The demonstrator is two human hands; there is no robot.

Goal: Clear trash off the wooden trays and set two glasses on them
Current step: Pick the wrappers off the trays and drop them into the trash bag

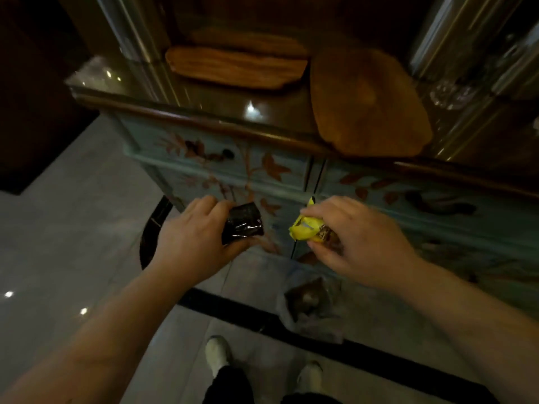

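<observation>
Two wooden trays lie on the glossy cabinet top: a long oval tray (236,67) at the back and a rounder tray (369,106) at the front right, overhanging the edge. Both look bare. My left hand (192,237) is shut on a black crinkly wrapper (243,224), held low in front of the cabinet drawers. A yellow wrapper (304,227) is pinched in my right hand (358,237), with a bit of brown wrapper beside it. Glassware (450,93) shows blurred at the far right of the cabinet top.
A painted blue cabinet (277,170) with leaf patterns stands before me. A clear bag with dark trash (309,301) sits on the tiled floor below my hands. My white shoes (217,352) are near the bottom. Metal posts rise at the back.
</observation>
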